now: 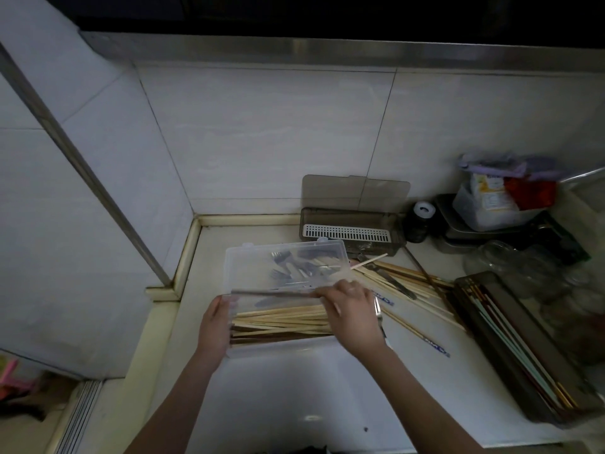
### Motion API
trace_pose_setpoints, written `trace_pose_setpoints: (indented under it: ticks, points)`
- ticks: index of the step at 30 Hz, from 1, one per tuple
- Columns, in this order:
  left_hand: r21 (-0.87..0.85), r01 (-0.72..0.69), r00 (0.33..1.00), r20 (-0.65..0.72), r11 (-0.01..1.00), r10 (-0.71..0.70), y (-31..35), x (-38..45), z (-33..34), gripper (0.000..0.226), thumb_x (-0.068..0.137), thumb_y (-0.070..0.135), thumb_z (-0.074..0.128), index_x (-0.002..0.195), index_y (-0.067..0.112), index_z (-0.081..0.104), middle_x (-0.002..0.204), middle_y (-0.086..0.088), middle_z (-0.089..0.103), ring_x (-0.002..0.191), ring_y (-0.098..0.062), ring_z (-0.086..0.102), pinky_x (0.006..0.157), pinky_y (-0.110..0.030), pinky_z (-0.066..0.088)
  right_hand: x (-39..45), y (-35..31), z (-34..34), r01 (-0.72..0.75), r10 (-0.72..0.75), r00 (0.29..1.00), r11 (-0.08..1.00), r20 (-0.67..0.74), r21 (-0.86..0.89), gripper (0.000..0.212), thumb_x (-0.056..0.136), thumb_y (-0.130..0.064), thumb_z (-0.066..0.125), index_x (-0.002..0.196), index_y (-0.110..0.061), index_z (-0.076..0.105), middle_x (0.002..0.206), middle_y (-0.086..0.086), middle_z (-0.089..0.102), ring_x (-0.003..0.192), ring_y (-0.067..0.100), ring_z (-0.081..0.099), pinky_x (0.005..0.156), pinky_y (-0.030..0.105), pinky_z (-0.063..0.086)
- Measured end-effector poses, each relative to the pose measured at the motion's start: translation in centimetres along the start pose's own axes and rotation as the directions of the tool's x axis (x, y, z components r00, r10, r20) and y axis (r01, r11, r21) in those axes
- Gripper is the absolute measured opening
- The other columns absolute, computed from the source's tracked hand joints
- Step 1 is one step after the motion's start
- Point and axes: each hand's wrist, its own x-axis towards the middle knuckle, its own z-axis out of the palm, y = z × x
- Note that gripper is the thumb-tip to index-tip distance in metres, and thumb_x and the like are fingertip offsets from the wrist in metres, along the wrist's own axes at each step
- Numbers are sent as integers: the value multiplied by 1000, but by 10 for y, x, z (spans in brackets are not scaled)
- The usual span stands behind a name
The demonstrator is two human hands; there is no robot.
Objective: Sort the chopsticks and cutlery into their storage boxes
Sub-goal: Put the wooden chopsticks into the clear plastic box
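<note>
A clear plastic box (278,350) stands on the white counter, its lid (248,263) tilted open away from me. It holds several pale and dark wooden chopsticks (281,322) lying lengthwise. My left hand (214,329) grips the box's left end. Over the box's right end, my right hand (352,311) pinches a pale chopstick (371,260) that sticks out up and to the right. A thin dark stick (271,293) lies along the box's back rim and reaches my right fingers. Several metal forks (294,268) show through the lid.
Loose chopsticks and a knife (404,283) lie heaped right of the box. At the back wall is a grey box with a white slatted insert (352,232). On the right sits a dark box of coloured chopsticks (510,339), with glass jars (501,260), a dark bottle (420,221) and a tray of bags (491,211) behind it.
</note>
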Motion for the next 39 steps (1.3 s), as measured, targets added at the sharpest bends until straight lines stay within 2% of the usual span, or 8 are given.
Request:
trace_pose_setpoints:
  ticks: [3, 6, 9, 16, 23, 27, 33, 39]
  points:
    - [-1, -14, 1000, -8, 1000, 14, 0, -1, 1, 28, 100, 30, 40, 90, 28, 66, 102, -7, 67, 96, -27, 62, 83, -41, 47, 2, -5, 13, 61, -41, 972, 995, 230, -81, 28, 96, -28, 44, 115, -39, 62, 107, -3, 60, 108, 21, 48, 95, 37, 31]
    - [-8, -18, 1000, -1, 1000, 18, -1, 0, 0, 29, 101, 29, 40, 90, 27, 66, 103, -8, 68, 101, -31, 61, 91, -47, 46, -3, -3, 24, -18, -33, 924, 991, 382, 129, 36, 95, -14, 43, 123, -32, 58, 118, 2, 56, 112, 20, 47, 98, 32, 37]
    - [-4, -16, 1000, -6, 1000, 16, 2, -2, 0, 29, 101, 25, 39, 89, 26, 65, 103, -9, 67, 101, -31, 61, 92, -48, 45, -6, 1, 24, -84, -22, 929, 959, 371, 269, 41, 92, -1, 42, 121, -26, 59, 123, 1, 55, 114, 16, 48, 94, 18, 36]
    - [-12, -16, 1000, 10, 1000, 16, 6, -5, 1, 27, 99, 23, 41, 90, 27, 65, 103, -6, 66, 100, -27, 61, 87, -41, 45, 1, 7, 18, -98, 81, 897, 995, 434, 18, 24, 95, -20, 46, 106, -30, 64, 107, -2, 62, 100, 17, 55, 93, 37, 41]
    - [23, -27, 1000, -7, 999, 27, 11, -5, 1, 27, 99, 24, 42, 88, 27, 66, 95, -3, 68, 95, -26, 62, 85, -41, 47, 4, 5, 22, -178, 137, 855, 983, 500, 35, 23, 96, -14, 42, 109, -18, 61, 109, 6, 62, 94, 19, 56, 85, 31, 47]
    - [20, -33, 999, 13, 999, 32, 19, -12, 3, 24, 99, 19, 41, 90, 23, 63, 89, 5, 63, 87, -20, 59, 76, -32, 46, 5, 3, 24, -196, 162, 865, 980, 476, 24, 22, 95, -13, 44, 107, -14, 63, 107, 9, 63, 95, 22, 59, 83, 29, 48]
    - [-27, -22, 1000, -1, 999, 22, 15, -9, 3, 24, 98, 24, 45, 84, 25, 65, 86, -1, 67, 83, -24, 60, 76, -38, 45, 9, 6, 17, -281, 197, 896, 945, 398, 165, 11, 92, -19, 56, 101, -15, 62, 103, 5, 60, 89, 18, 60, 80, 28, 50]
    - [-33, -17, 1000, 4, 999, 18, 18, -11, 4, 22, 97, 30, 49, 82, 27, 65, 87, 2, 67, 84, -22, 60, 76, -35, 42, -1, 27, 5, -267, 313, 947, 893, -75, 361, 18, 94, -13, 51, 107, -22, 58, 93, -7, 58, 78, 4, 55, 64, 17, 45]
